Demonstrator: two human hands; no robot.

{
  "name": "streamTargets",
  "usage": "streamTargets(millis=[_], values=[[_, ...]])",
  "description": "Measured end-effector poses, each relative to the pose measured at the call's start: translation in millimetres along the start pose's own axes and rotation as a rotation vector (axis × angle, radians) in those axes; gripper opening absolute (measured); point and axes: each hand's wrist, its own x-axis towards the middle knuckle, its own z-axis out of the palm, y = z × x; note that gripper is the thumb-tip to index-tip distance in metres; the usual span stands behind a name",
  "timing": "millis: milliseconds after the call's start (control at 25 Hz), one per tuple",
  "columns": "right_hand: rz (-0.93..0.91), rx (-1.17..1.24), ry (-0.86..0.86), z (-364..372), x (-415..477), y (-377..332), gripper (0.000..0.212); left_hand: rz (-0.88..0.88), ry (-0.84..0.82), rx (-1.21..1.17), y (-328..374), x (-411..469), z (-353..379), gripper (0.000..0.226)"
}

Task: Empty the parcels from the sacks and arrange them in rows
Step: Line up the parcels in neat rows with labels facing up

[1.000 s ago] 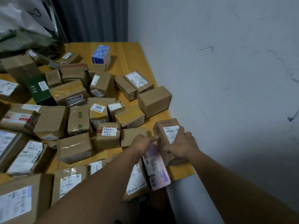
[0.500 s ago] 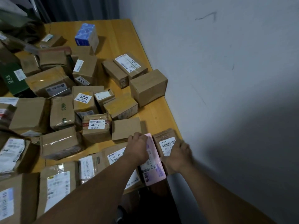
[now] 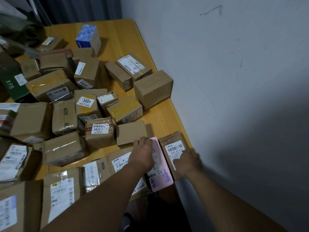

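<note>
Head view: my left hand (image 3: 143, 154) curls over the pink parcel (image 3: 164, 174), which touches the left side of the brown box (image 3: 172, 141). My right hand (image 3: 187, 160) is on that box, too blurred to tell its grip. The parcel seems light and stiff; I'd hold its long edges.

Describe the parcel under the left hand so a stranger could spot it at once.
Find the near corner of the wooden table, by the grey wall. There the left hand grips the pink parcel, beside a labelled brown carton. It is the only pink one among brown cardboard.
</note>
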Motion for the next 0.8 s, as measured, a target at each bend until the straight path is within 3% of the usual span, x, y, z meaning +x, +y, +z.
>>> streamTargets(millis=[160,360,520,720,800], values=[[0.017,-0.009,0.010,-6.0,0.8,-5.3,0.060,-0.018,0.003,-0.022,2.1,1.3,-2.0,0.081],[0.017,-0.052,-0.108,-23.2,-1.8,-14.0,0.063,-0.060,0.032,-0.048,1.3,2.4,-13.6,0.070],[-0.064,-0.122,-0.074,-47.4,-10.6,-34.0,0.054,-0.115,0.077,-0.079,-6.8,-6.2,-42.1,0.060],[-0.197,-0.085,-0.043,-75.8,-29.0,-84.8,0.045,-0.164,0.193,-0.137,-28.2,-21.4,-83.9,0.071],[-0.249,-0.097,-0.007,-81.6,-33.2,-104.6,0.042,-0.175,0.236,-0.154,-35.8,-26.1,-97.4,0.063]])
